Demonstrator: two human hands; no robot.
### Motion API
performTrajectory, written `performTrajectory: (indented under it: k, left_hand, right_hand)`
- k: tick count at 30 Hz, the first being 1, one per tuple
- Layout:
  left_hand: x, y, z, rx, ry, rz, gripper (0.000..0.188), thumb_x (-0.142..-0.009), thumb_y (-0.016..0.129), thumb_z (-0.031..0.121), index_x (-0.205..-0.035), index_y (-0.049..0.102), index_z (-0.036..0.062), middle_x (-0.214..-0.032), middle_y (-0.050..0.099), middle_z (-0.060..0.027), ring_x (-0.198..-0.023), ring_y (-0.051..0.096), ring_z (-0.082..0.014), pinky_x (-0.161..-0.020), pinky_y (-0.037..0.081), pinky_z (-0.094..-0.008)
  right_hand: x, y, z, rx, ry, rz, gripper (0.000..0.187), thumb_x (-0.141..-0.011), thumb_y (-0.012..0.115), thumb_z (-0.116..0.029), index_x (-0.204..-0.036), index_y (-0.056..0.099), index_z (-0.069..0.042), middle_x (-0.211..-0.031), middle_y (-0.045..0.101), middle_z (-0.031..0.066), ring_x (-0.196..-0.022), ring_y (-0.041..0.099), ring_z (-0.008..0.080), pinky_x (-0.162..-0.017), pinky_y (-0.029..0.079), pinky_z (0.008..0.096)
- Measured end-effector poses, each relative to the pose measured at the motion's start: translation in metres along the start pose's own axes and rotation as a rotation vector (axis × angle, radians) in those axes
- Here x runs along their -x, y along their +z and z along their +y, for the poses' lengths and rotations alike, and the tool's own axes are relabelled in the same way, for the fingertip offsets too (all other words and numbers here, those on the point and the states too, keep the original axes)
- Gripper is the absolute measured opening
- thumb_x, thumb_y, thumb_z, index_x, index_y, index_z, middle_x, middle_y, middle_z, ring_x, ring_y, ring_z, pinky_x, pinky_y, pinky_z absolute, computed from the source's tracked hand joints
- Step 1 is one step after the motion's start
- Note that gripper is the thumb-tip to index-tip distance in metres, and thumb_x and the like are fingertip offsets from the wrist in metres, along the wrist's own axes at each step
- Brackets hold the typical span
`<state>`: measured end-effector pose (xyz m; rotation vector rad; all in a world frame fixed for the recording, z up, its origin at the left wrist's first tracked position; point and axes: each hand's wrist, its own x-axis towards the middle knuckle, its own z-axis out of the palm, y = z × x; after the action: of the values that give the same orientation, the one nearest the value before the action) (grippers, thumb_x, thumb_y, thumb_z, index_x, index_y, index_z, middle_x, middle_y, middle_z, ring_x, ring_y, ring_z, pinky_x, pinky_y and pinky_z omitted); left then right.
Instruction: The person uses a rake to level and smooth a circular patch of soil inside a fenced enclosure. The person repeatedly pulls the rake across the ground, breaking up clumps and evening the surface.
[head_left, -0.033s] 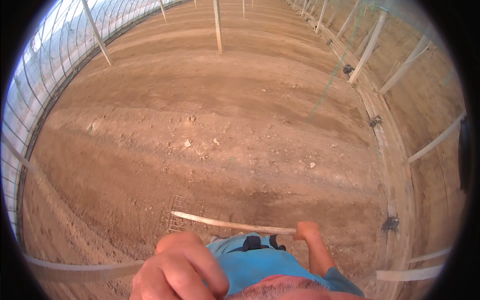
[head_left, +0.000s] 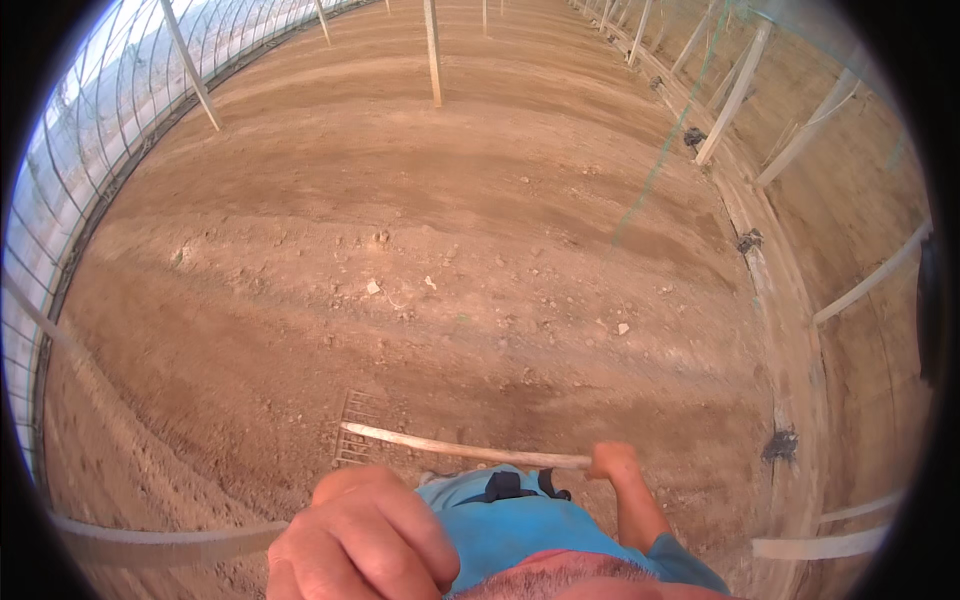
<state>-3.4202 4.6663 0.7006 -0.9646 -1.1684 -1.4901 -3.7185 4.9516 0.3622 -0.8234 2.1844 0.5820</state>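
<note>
My right hand (head_left: 614,460) is wrapped round the end of a pale wooden rake handle (head_left: 460,446), low in front of my body. The handle runs to the left, where the toothed rake head (head_left: 350,428) rests on loose brown soil. Large and close to the camera, my left hand (head_left: 365,540) is raised with its fingers curled. What is in those fingers, if anything, is hidden, and this hand is apart from the rake.
Raked soil (head_left: 400,170) with small clods spreads ahead, crossed by low ridges. A pale post (head_left: 434,55) stands in the far middle. A greenhouse frame wall (head_left: 95,170) curves along the left. Slanting posts (head_left: 735,95) and a raised edge (head_left: 765,280) line the right, near a thin green string (head_left: 655,180).
</note>
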Motion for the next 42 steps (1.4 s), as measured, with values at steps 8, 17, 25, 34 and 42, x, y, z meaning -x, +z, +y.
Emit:
performTrajectory:
  k: [8, 17, 25, 34, 42]
  left_hand:
    - [0.168, -0.112, -0.063, -0.454, -0.910, 0.592, 0.015, -0.105, 0.080, 0.012, -0.113, 0.071, 0.0034, -0.096, 0.071, -0.0024, -0.087, 0.066, -0.0124, -0.077, 0.053, -0.0279]
    - [0.617, -0.213, -0.012, -0.917, -2.045, 0.361, 0.063, -0.097, 0.081, 0.044, -0.136, 0.070, -0.0034, -0.118, 0.081, -0.0213, -0.109, 0.079, -0.0303, -0.096, 0.062, -0.0435]
    - [0.672, -0.180, -0.024, 0.137, -2.105, 1.726, 0.081, -0.113, 0.059, 0.064, -0.162, 0.043, 0.0020, -0.147, 0.062, -0.0235, -0.127, 0.070, -0.0393, -0.104, 0.063, -0.0525]
    - [0.721, -0.168, 0.002, 0.110, -1.916, 1.909, 0.037, -0.119, 0.056, 0.033, -0.137, 0.054, 0.0013, -0.120, 0.065, -0.0150, -0.101, 0.069, -0.0334, -0.095, 0.064, -0.0534]
    - [0.759, -0.032, 0.057, -0.002, -1.955, 1.681, 0.024, -0.119, 0.053, 0.026, -0.127, 0.053, 0.0034, -0.095, 0.063, -0.0125, -0.087, 0.064, -0.0283, -0.082, 0.064, -0.0504]
  right_hand:
    - [-0.009, 0.008, -0.019, -0.002, -0.014, 0.062, 0.050, -0.076, 0.094, -0.045, -0.113, 0.088, -0.011, -0.119, 0.084, 0.0152, -0.115, 0.080, 0.0357, -0.096, 0.064, 0.0495]
    - [0.043, -0.047, -0.094, -0.063, 0.057, 0.108, 0.045, -0.081, 0.089, -0.025, -0.123, 0.079, -0.011, -0.113, 0.083, 0.0186, -0.111, 0.080, 0.0382, -0.094, 0.064, 0.0513]
    - [0.111, 0.007, -0.158, -0.101, 0.129, 0.213, 0.040, -0.075, 0.092, -0.025, -0.105, 0.072, -0.008, -0.096, 0.080, 0.0194, -0.093, 0.079, 0.0421, -0.080, 0.063, 0.0531]
    - [0.198, 0.078, -0.194, -0.143, 0.087, 0.278, 0.028, -0.084, 0.084, -0.023, -0.102, 0.069, -0.008, -0.088, 0.077, 0.0162, -0.082, 0.079, 0.0389, -0.072, 0.063, 0.0511]
    - [0.305, 0.248, -0.163, -0.302, -0.007, 0.252, 0.020, -0.091, 0.076, -0.020, -0.106, 0.072, -0.006, -0.095, 0.079, 0.0169, -0.091, 0.080, 0.0373, -0.073, 0.065, 0.0494]
